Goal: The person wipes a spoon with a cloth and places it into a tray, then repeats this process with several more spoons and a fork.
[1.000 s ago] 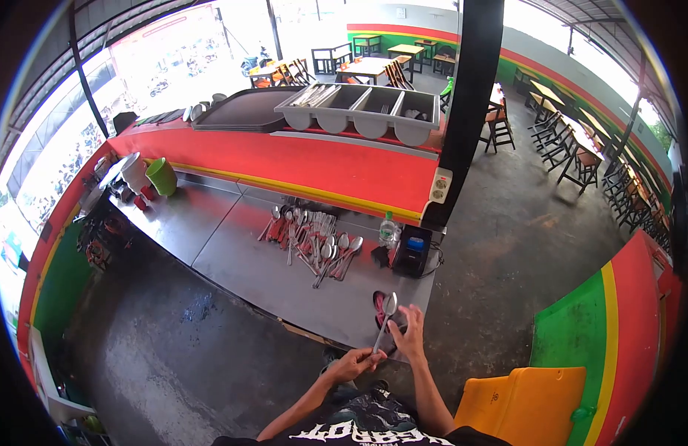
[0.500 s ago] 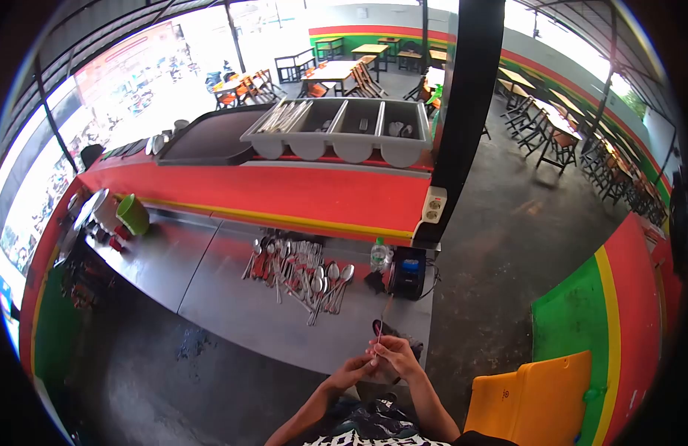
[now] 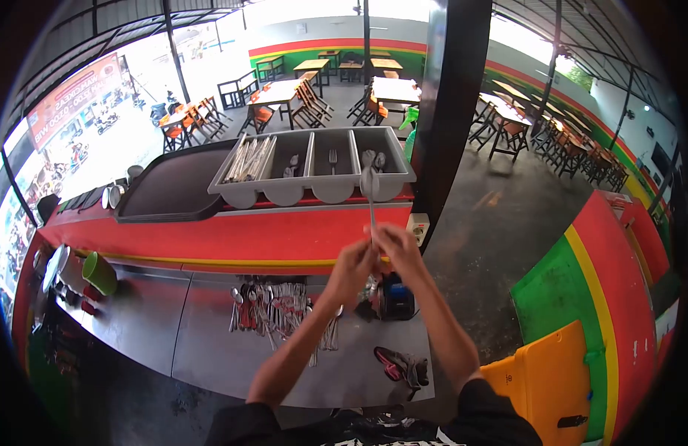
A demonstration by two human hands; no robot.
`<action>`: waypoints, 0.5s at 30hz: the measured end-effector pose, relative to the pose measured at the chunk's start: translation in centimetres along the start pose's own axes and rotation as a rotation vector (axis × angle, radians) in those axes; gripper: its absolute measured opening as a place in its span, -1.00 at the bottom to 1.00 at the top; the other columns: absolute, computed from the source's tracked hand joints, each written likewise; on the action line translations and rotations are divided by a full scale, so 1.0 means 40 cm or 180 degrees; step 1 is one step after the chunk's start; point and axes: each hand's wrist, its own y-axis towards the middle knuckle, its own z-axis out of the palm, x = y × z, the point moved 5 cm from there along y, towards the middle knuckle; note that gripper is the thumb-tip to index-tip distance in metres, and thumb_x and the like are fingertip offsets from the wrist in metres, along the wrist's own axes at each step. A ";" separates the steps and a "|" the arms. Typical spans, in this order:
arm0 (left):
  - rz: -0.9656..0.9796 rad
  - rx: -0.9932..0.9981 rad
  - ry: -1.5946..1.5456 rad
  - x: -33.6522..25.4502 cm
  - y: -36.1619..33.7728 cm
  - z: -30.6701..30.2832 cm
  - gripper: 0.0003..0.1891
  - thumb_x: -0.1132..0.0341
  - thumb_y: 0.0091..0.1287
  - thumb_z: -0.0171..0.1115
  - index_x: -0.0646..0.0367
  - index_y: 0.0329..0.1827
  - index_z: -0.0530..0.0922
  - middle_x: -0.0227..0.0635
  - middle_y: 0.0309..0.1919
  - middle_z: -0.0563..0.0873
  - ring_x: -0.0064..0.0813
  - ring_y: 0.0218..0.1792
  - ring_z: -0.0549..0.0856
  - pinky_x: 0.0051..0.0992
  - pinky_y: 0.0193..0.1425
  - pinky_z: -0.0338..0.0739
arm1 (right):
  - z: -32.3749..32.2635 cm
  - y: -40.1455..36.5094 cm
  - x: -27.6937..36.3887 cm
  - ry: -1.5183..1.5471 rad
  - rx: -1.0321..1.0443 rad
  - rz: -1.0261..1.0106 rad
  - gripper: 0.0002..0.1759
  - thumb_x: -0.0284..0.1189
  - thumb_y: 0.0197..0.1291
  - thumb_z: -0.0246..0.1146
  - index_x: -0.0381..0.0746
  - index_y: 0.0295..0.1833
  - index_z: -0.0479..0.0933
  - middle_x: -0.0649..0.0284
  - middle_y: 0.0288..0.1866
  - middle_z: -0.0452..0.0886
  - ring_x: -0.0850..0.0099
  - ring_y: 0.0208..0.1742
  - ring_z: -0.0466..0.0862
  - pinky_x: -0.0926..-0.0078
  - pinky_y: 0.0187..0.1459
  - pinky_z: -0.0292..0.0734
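Both hands are raised together in front of the red counter ledge [image 3: 284, 236]. A metal spoon [image 3: 369, 182] points up and away from them, its bowl overlapping the rightmost compartment of the grey cutlery tray [image 3: 335, 190]. My right hand [image 3: 400, 253] is closed on the spoon's handle. My left hand [image 3: 351, 272] is closed at the handle's lower end, touching the right. Chopsticks [image 3: 249, 159] fill the tray's left compartment; a fork [image 3: 333, 159] and a few spoons lie in the others. Below, partly behind my left forearm, lie several spoons and forks [image 3: 273, 308].
A dark serving tray [image 3: 173, 182] sits left of the cutlery tray. A black post [image 3: 457, 111] rises at the right, with a power socket [image 3: 418, 227] beside it. A black-and-blue device [image 3: 397, 299] and a grey-and-pink item [image 3: 403, 367] stand on the worktop. A green container [image 3: 100, 273] is far left.
My hands have moved up and forward from above the worktop's near edge to the ledge, carrying the spoon. The view has tilted up and turned right.
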 end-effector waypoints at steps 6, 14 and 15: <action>-0.0227 0.0051 0.1130 -0.064 0.364 -0.105 -0.52 0.10 0.58 -0.08 0.34 -0.29 0.63 -0.22 -0.57 0.71 -0.45 -0.56 0.72 -0.49 -0.47 0.62 | -0.088 0.362 0.027 -0.0854 -0.0288 0.0057 -0.64 -0.20 0.38 0.21 -0.30 -0.06 0.64 0.36 -0.44 0.63 0.55 -0.49 0.62 0.56 -0.48 0.51; -0.0381 0.0150 0.0672 0.117 0.157 -0.082 -0.25 -0.21 0.54 -0.28 0.39 -0.24 0.61 -0.18 -0.63 0.66 -0.36 -0.50 0.69 -0.39 -0.25 0.58 | -0.087 0.140 -0.048 -0.0466 -0.0773 -0.0223 -0.56 -0.23 0.35 0.27 -0.31 0.19 0.52 0.29 -0.18 0.69 0.54 -0.09 0.69 0.60 -0.04 0.57; -0.0407 0.0244 0.0698 0.212 0.061 -0.068 -0.31 -0.20 0.52 -0.21 0.28 -0.40 0.59 -0.22 -0.60 0.66 -0.38 -0.50 0.66 -0.33 -0.32 0.53 | -0.060 0.034 -0.082 -0.0079 -0.0787 -0.0256 -0.60 -0.24 0.36 0.25 -0.28 0.16 0.55 0.31 -0.14 0.67 0.56 -0.13 0.67 0.60 -0.07 0.55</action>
